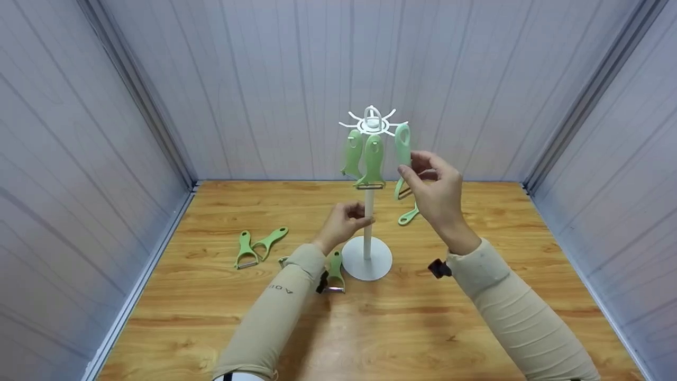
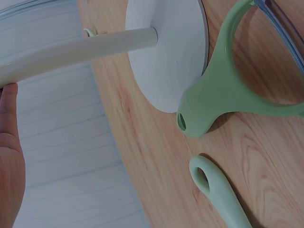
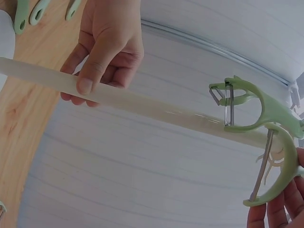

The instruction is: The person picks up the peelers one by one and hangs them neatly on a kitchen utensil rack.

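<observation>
A white hook stand (image 1: pixel 368 233) rises from a round base, with a ring of hooks at its top. My left hand (image 1: pixel 338 226) holds its pole partway up, thumb on one side and fingers on the other. Two green peelers hang from front hooks: one peeler (image 1: pixel 374 159) facing me, another peeler (image 1: pixel 352 153) to its left. My right hand (image 1: pixel 440 191) pinches a third, paler green peeler (image 1: pixel 403 145) by the handle, upright. Its handle hole is level with the tip of a right-side hook. In the right wrist view its blade (image 3: pixel 262 166) points away from the hooks.
On the wooden table (image 1: pixel 402 338), a green peeler (image 1: pixel 336 264) lies against the stand base. Two more peelers (image 1: pixel 245 246) lie at the left, and another is mostly hidden under my left sleeve. A peeler (image 1: pixel 408 216) lies behind my right hand. Panelled walls (image 1: pixel 264 95) enclose the table.
</observation>
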Tool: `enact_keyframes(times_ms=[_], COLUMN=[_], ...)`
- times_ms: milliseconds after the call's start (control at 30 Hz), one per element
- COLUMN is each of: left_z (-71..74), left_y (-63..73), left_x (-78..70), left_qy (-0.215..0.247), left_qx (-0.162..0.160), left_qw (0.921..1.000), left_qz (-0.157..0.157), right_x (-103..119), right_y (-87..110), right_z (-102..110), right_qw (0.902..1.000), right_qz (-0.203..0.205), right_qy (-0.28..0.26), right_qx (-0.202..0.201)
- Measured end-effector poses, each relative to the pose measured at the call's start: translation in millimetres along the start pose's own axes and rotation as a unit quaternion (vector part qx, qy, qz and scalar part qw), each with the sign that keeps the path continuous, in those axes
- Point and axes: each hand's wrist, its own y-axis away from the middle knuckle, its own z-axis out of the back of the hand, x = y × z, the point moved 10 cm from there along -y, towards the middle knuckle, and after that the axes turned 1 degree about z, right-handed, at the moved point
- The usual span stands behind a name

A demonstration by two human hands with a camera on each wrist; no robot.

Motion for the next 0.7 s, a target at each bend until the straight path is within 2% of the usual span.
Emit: enact_keyframes(times_ms=[367, 700], left_z=[0.8, 0.2], left_y=[-0.4, -0.2], left_x=[-0.1, -0.7], left_qy=[0.003, -0.004], left_qx=[-0.002, 0.001], left_qw=[1.0, 1.0], left_qz=[-0.005, -0.004], right_x=[-2.0, -6.8], right_y=[-0.8, 2.0], right_z=[-4.7, -13.6], right_qw=[0.9999, 0.9998], right_qz=[0.013, 0.003], right_qy=[-0.005, 0.014], right_qx=[0.001, 0.011])
